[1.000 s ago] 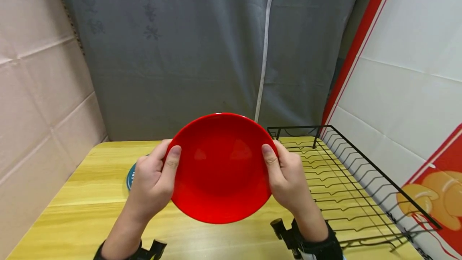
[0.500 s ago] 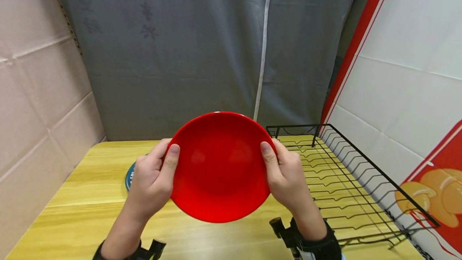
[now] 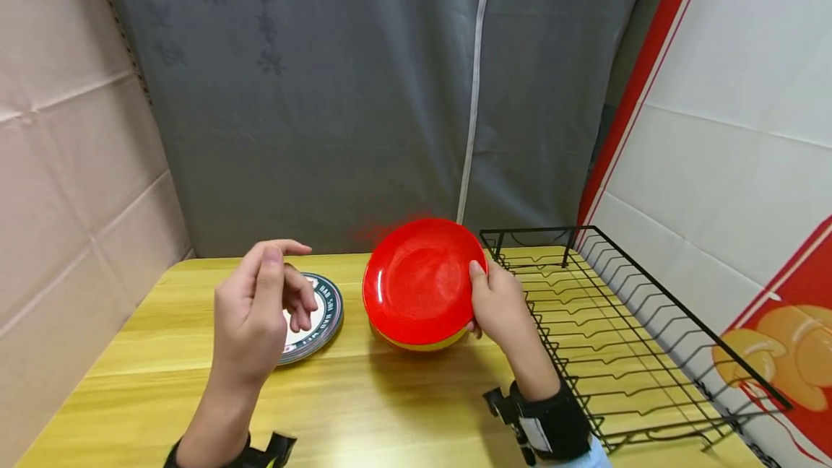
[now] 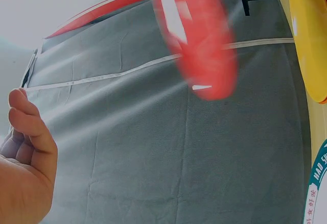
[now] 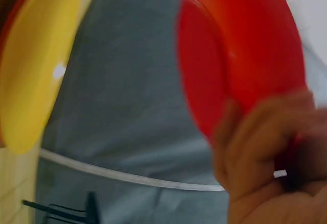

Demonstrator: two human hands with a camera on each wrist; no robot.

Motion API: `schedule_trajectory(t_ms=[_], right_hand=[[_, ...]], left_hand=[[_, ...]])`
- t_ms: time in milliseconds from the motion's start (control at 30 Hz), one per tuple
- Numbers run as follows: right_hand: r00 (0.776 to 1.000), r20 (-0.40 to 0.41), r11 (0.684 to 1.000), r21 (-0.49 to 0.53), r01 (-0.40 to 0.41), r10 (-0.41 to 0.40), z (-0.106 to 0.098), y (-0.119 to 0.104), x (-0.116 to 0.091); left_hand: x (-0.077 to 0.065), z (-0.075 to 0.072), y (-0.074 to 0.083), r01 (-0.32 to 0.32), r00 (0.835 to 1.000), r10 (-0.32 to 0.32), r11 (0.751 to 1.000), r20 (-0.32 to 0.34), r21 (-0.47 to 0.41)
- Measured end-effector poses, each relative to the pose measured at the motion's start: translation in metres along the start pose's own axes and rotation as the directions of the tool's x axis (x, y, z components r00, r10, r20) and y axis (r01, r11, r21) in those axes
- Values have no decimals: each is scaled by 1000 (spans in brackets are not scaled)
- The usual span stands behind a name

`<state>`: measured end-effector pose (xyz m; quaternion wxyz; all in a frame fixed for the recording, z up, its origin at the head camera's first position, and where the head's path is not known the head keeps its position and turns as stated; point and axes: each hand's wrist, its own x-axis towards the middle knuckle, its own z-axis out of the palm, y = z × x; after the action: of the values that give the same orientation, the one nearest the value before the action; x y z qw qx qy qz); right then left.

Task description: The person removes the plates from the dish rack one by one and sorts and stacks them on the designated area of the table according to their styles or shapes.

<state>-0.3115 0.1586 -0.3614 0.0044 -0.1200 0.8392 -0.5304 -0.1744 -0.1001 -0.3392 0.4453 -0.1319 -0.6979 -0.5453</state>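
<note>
A shiny red plate is held up over the table, its face tilted toward me. My right hand grips it by the right rim, thumb on the front and fingers behind, as the right wrist view shows on the blurred red plate. Beneath it a yellow plate rests on the table, mostly hidden in the head view. My left hand is raised at the left, holding nothing, its fingers loosely bent. Behind that hand lie stacked white plates with dark green lettered rims.
A black wire dish rack stands on the right of the wooden table. A grey curtain hangs at the back. Tiled-pattern coverings line the left wall and the right wall.
The left hand has let go of the red plate and moved slightly left. The plate, now in the right hand alone, has turned and shifted right, revealing the yellow plate and lettered plates.
</note>
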Motion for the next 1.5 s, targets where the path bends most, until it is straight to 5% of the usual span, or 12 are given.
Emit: schedule_trajectory(t_ms=[167,400,667,967,1500], right_hand=[[988,124,993,-87,-79,90,10,19,13],[982,118,983,-128,-132,148,13,29,18],[979,95,975,-152,-164,180,14,43,29],[937,170,931,-257,-258,306,21,53,34],[960,171,938,-304,-164,223,28,35,26]], left_hand=[[0,1,1,14,1000,-14,999,12,-47],[-1,3,6,75,997,-75,997,4,-10],[0,2,3,34,999,-33,999,28,-30],[-1,-1,3,57,998,-56,998,23,-17],[-2,-4,-2,8,999,-7,999,36,-36]])
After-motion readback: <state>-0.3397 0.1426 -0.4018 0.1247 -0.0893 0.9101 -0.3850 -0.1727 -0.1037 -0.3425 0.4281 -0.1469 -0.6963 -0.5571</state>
